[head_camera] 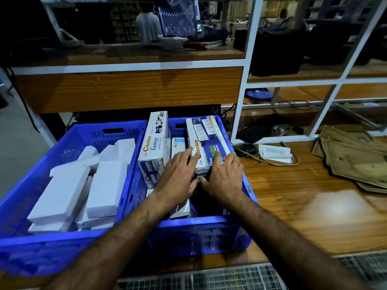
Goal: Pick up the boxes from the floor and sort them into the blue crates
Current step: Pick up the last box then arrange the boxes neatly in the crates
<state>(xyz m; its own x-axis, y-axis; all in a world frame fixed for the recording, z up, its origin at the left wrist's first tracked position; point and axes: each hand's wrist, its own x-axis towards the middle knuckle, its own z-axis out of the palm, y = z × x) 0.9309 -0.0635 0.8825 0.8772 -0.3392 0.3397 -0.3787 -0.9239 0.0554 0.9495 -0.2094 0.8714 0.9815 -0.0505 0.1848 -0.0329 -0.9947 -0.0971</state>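
Two blue crates stand side by side on a wooden table. The left crate (69, 243) holds several plain white boxes (104, 185). The right crate (209, 235) holds printed extension-socket boxes: one (155, 141) leans on the wall between the crates, another (207, 139) lies tilted against the far right corner. My left hand (178, 176) lies with straight fingers on the near end of the tilted box. My right hand (222, 178) grips that same end, fingers over its top edge and thumb under it. A small white box (178, 145) stands between the two printed boxes.
A white-framed wooden shelf (129, 88) rises just behind the crates. To the right on the table lie a black keyboard (253, 132), a mouse with cables (245, 149), a white box (274, 153) and a stack of flattened brown cartons (356, 160). Metal grating (209, 277) runs below the table edge.
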